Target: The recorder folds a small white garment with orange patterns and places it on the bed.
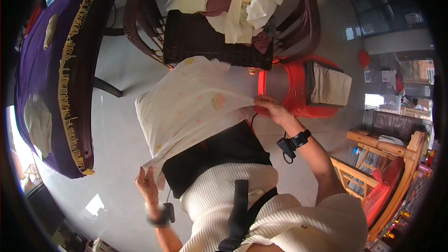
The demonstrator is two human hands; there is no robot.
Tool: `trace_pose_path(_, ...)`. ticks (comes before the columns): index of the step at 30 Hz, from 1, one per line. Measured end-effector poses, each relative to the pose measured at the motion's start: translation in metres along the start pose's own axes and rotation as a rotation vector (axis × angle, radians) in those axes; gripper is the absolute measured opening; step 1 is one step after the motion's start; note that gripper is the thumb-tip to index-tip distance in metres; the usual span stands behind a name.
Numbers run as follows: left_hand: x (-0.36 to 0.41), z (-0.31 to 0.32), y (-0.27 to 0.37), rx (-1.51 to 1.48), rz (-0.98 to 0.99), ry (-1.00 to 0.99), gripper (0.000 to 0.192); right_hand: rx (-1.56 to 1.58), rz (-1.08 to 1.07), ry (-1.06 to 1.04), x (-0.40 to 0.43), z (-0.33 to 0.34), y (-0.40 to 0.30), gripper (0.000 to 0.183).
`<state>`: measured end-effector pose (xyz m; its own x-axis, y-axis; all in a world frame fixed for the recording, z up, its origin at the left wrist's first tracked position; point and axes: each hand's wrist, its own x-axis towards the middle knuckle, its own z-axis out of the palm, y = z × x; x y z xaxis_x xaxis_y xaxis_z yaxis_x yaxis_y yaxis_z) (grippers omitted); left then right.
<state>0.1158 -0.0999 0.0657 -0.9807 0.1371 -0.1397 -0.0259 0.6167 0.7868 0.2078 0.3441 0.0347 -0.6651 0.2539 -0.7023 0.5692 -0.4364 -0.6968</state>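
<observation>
A white garment or cloth [185, 105] with small orange and yellow prints is spread between my two hands, over my black-clad lap. My left hand [147, 183] grips its lower left corner, low on the left. At the upper right, my right hand [271, 106] pinches another edge and pulls it taut, beside a red plastic stool. The cloth's far side reaches the front of a dark woven chair seat [217, 47]. On that chair lies a loose heap of white, cream and mauve cloths [238, 0]. Both wrists wear black straps with small devices.
Folded beige and dark cloths [330, 85] rest on the red plastic stool [297, 94] at the right. A table with a purple, gold-fringed cover [38, 73] stands at the left, with a pale cloth [37, 122] on it. A wooden bench [388, 143] is at the lower right.
</observation>
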Motion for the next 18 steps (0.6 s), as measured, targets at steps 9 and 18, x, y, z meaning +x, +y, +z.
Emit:
trace_pose_path(9, 0.007, -0.001, 0.013, 0.014, -0.032, 0.005, 0.020, 0.233, 0.145, -0.089, 0.014, 0.010, 0.016, 0.018)
trace_pose_path(18, 0.005, -0.037, 0.021, 0.082, -0.068, 0.085, 0.019, 0.226, -0.269, -0.054, -0.008, -0.018, -0.033, 0.008)
